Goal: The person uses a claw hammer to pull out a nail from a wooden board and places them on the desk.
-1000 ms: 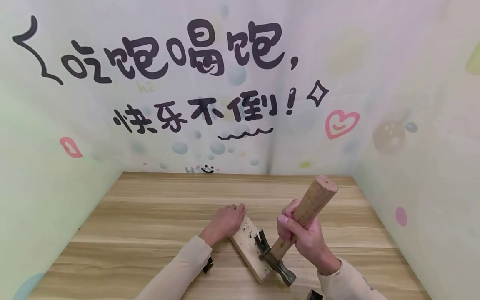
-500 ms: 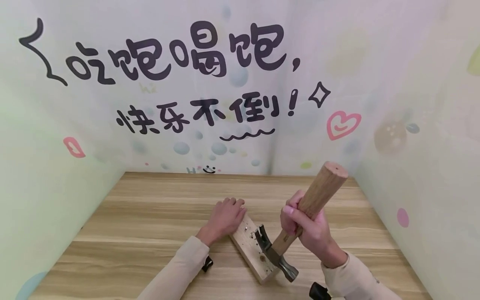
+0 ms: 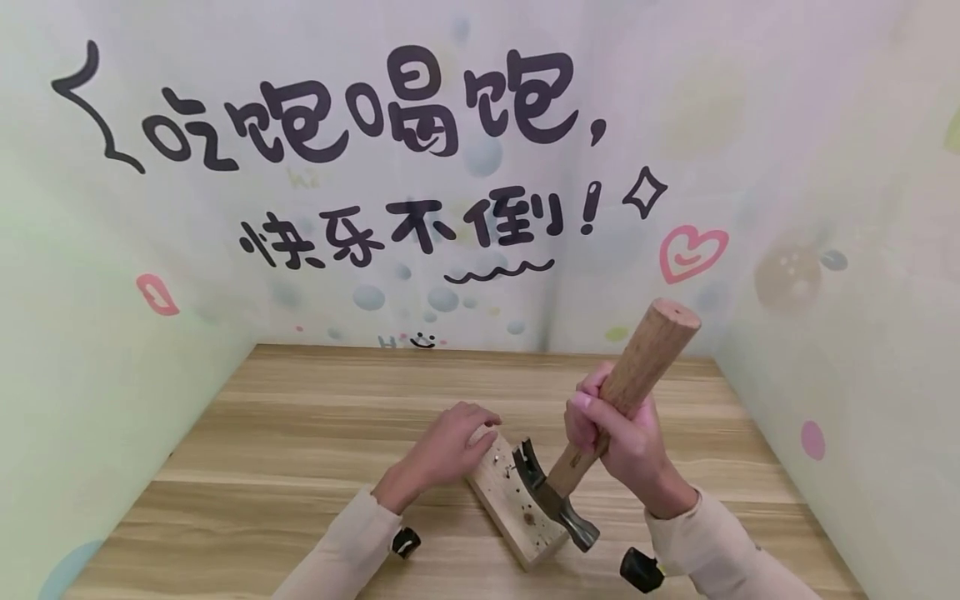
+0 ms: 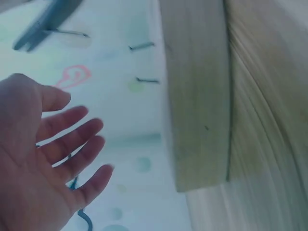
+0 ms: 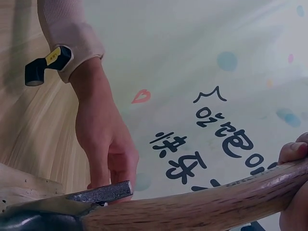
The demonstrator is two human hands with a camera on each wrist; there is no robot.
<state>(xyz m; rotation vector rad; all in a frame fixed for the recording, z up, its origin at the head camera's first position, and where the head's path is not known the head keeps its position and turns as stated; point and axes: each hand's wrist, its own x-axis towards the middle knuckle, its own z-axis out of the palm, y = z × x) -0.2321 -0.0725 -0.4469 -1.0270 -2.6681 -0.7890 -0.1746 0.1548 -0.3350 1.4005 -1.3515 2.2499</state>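
My right hand (image 3: pixel 618 433) grips the wooden handle of a claw hammer (image 3: pixel 566 471), its handle slanting up to the right. The hammer's claw is over the wooden board (image 3: pixel 517 512), which has several small holes. Nails (image 4: pixel 147 80) stick out of the board's face in the left wrist view. Another thin nail (image 4: pixel 70 33) lies against the claw (image 4: pixel 45 26) there. My left hand (image 3: pixel 450 446) is above the board's far end, its fingers loosely bent and apart; the left wrist view shows the palm (image 4: pixel 24 159) holding nothing, with a gap to the board.
The board lies on a wood-grain table (image 3: pixel 300 433). A white printed backdrop (image 3: pixel 360 183) with black lettering stands behind and along both sides. Black wrist devices show below the left sleeve (image 3: pixel 352 533) and the right sleeve (image 3: pixel 720 542).
My left hand has let go of the board's far end and lifted off it. The right hand has raised the hammer slightly, its handle end moving up and right.
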